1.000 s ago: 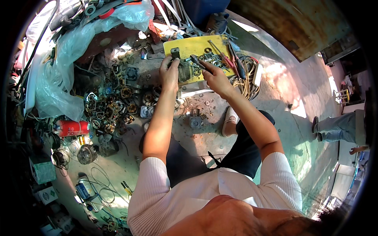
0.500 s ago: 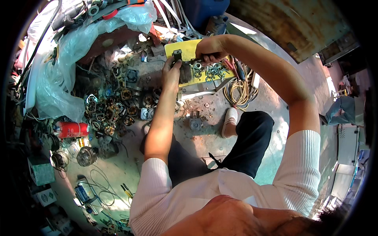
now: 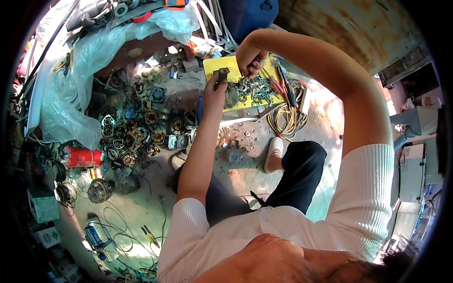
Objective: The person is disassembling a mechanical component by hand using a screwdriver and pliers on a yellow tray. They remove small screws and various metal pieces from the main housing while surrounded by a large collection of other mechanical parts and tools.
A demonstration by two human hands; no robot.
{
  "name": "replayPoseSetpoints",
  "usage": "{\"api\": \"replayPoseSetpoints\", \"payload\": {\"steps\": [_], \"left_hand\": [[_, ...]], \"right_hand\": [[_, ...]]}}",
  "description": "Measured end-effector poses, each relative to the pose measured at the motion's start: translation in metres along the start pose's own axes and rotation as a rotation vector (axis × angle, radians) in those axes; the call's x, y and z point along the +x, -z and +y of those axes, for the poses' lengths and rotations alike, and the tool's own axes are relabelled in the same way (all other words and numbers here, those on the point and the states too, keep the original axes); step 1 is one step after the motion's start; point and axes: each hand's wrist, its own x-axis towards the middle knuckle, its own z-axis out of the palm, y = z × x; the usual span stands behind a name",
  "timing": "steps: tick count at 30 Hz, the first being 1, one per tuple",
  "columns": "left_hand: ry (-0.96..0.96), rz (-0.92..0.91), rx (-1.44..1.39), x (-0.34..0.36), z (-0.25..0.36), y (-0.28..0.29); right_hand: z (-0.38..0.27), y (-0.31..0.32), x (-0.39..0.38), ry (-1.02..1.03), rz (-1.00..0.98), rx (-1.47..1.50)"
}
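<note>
A yellow board lies in front of me on the far side of my feet. At its left edge my left hand is closed around a dark metal piece with a squared end. A dark block rests on the board beside that hand. Over the middle of the board, my right hand is bent down with curled fingers, close to several small metal rings and fittings. Whatever its fingertips grip is hidden or too small to make out.
Red-handled pliers and a dark-handled tool lie at the board's right, above a cable coil. Stripped metal parts pile up at left, near plastic sheeting and a red cylinder. A person is at far right.
My right wrist has risen and bent, so its fingers point down more steeply. My left hand has shifted slightly right with the metal piece. The whole view has moved a little.
</note>
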Motion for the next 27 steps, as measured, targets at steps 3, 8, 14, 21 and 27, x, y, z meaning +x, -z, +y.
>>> {"api": "replayPoseSetpoints", "payload": {"steps": [3,8,14,21,27], "left_hand": [[-0.046,0.037,-0.014,-0.002,-0.002,-0.006],[-0.101,0.039,-0.096,0.003,-0.008,-0.004],[-0.103,0.061,-0.042,-0.002,0.0,-0.007],[-0.084,0.033,-0.023,0.003,-0.007,-0.009],[-0.156,0.052,-0.035,0.009,-0.017,-0.005]], "right_hand": [[0.0,0.004,0.0,-0.006,0.012,-0.087],[-0.006,-0.014,-0.011,0.093,0.189,-0.244],[0.003,-0.038,-0.012,0.17,0.341,-0.196],[0.011,-0.071,-0.004,0.162,0.601,-0.435],[0.009,-0.1,-0.012,0.229,0.849,-0.542]]}}
